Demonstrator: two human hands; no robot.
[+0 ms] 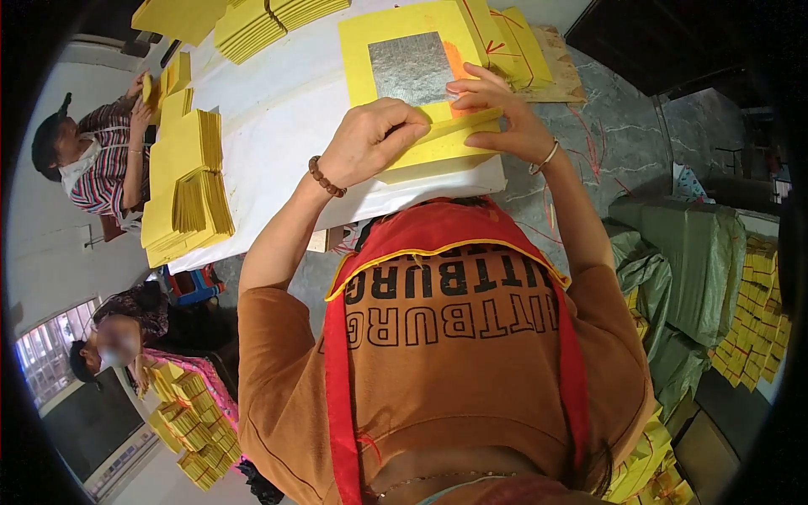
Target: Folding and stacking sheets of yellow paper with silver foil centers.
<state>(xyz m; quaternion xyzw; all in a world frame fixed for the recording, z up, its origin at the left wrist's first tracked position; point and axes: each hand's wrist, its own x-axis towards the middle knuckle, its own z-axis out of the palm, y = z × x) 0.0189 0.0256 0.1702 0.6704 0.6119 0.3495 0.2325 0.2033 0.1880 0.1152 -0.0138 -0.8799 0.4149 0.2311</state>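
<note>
A yellow paper sheet (pixel 358 59) with a silver foil square (pixel 408 66) and an orange strip lies on a stack of yellow paper (pixel 438 160) at the near edge of the table. Its near edge is folded up into a narrow strip. My left hand (pixel 374 139), with a brown bead bracelet on its wrist, is closed, pinching the left end of this fold. At the right end rests my right hand (pixel 509 118), its fingers stretched and apart, thumb below the fold and fingertips over the orange part.
Tied yellow paper bundles (pixel 522 50) sit beyond my right hand. More yellow stacks (pixel 189 168) line the left of the white-covered table (pixel 282 118). One person (pixel 105 151) works at its far left; another (pixel 139 328) is lower left. Green-wrapped bales (pixel 682 261) stand at right.
</note>
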